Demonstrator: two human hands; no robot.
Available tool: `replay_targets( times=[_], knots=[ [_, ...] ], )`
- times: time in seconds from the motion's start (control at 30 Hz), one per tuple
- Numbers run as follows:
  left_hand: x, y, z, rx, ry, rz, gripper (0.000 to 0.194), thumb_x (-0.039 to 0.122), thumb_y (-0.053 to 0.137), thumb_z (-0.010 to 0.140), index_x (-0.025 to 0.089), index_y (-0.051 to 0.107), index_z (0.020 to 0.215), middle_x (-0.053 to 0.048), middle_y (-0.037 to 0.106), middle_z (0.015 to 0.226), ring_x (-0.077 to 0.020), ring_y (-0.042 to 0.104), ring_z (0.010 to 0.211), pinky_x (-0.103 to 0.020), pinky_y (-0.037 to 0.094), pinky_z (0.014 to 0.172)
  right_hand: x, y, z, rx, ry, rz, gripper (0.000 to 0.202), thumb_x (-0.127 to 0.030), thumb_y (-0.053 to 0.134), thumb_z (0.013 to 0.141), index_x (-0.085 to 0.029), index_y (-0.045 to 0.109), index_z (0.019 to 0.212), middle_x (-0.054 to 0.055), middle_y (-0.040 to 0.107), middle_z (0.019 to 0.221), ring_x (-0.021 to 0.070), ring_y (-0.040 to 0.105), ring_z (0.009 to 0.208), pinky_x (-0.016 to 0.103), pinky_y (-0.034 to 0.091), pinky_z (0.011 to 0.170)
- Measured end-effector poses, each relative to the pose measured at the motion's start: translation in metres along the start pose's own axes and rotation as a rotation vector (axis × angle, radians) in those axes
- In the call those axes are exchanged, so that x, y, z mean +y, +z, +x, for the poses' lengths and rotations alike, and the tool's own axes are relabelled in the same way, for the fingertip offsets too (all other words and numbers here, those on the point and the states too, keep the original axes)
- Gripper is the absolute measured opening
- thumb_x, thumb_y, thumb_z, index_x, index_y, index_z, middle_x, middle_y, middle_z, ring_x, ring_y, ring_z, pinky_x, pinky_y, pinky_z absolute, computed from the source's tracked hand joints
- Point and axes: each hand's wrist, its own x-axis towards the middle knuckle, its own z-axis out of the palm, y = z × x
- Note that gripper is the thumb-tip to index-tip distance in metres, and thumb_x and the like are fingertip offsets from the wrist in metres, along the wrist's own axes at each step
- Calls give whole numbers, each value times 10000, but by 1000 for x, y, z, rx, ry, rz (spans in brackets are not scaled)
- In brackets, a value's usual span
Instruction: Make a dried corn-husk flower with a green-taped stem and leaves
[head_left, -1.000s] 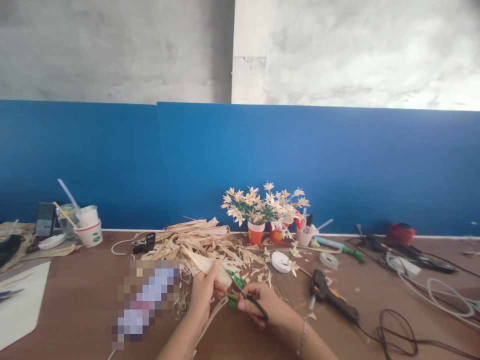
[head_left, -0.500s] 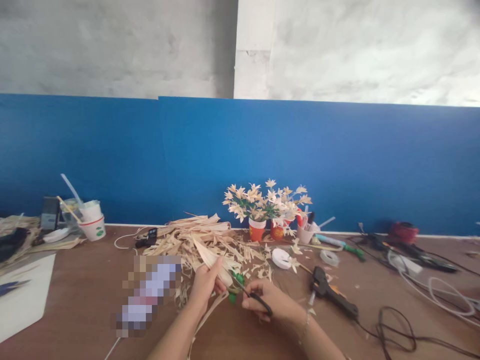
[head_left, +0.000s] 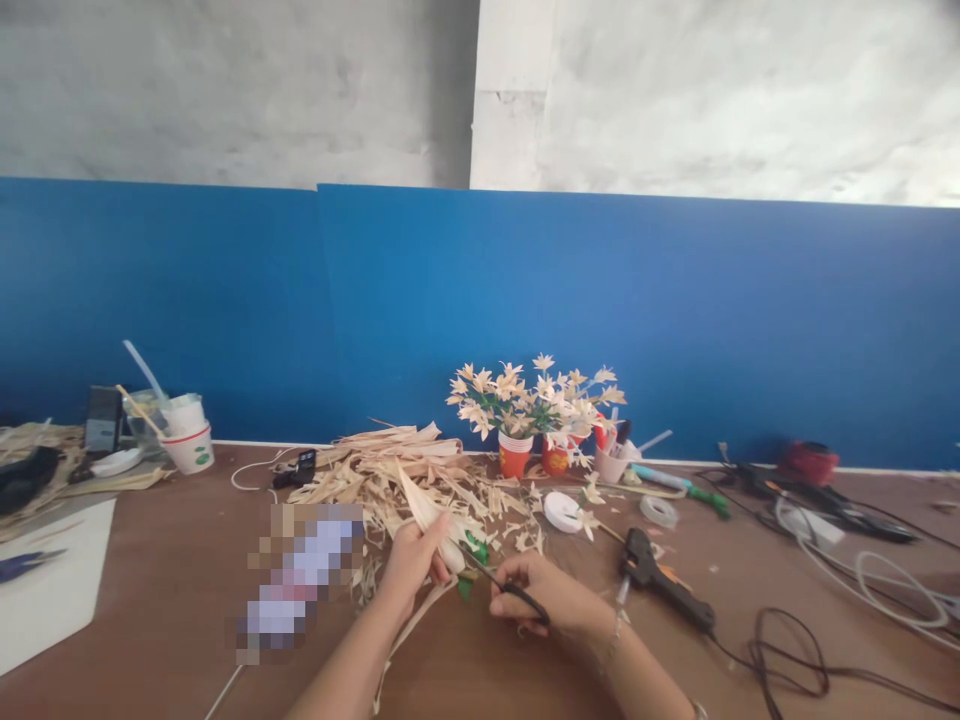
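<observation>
Pinched in my left hand (head_left: 415, 560) is a pale, pointed piece of dried husk (head_left: 421, 505), its tip standing up and to the left. My right hand (head_left: 529, 590) grips a pair of black-handled scissors (head_left: 525, 597), whose blades point up and left to the lower edge of the husk; whether they are parted I cannot make out. Behind both hands lies a heap of dried husk strips (head_left: 375, 465) with small scraps around it. A bit of green material (head_left: 475, 546) shows just beyond the blades, and a long thin strip (head_left: 416, 625) trails below my left hand.
Husk flowers (head_left: 517, 400) stand in red paper cups (head_left: 515, 458) at the back. To the right lie a black glue gun (head_left: 664, 585) with its cable, a white tape roll (head_left: 562, 512) and a clear one (head_left: 659, 513). A blurred-out object (head_left: 300, 585) and a white sheet (head_left: 60, 590) are left.
The view has shifted slightly. My right hand and the scissors have moved a little to the right, while my left hand keeps its hold on the husk.
</observation>
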Motion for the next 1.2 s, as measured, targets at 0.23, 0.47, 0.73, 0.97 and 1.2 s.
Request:
replay_targets(
  times=[0.23,0.47,0.73,0.97,1.2],
  knots=[
    [0,0,-1,3,13,61,405,529,565,690,152,526,546,21,471,261,-85,406,235,-161,276,283,2,-1,0,-2,28,-23,328,-430,699,626,-132,573,685,-73,487,435,26,375,304,126,224,277],
    [2,-2,-1,39,22,61,438,553,562,678,155,514,502,20,450,250,-82,382,222,-164,238,281,2,0,-1,6,43,-8,340,-428,707,620,-133,582,734,-65,518,453,38,420,329,121,299,295],
    [1,-3,0,147,70,-23,472,594,552,664,163,480,487,31,424,250,-75,360,219,-161,218,274,5,3,0,-53,15,41,330,-408,713,619,-134,576,743,-66,512,443,47,438,343,129,346,319],
    [3,0,-3,143,45,-43,461,594,559,657,159,509,512,31,437,256,-89,385,230,-168,260,267,3,7,3,-25,-5,-2,267,-358,692,630,-141,562,714,-78,495,441,35,404,332,124,309,310],
    [4,-1,-4,128,48,-52,463,583,572,657,160,496,485,19,447,259,-88,389,232,-169,260,269,4,7,5,3,-8,-59,227,-334,675,633,-146,568,700,-78,487,418,39,395,321,126,280,304]
  ],
)
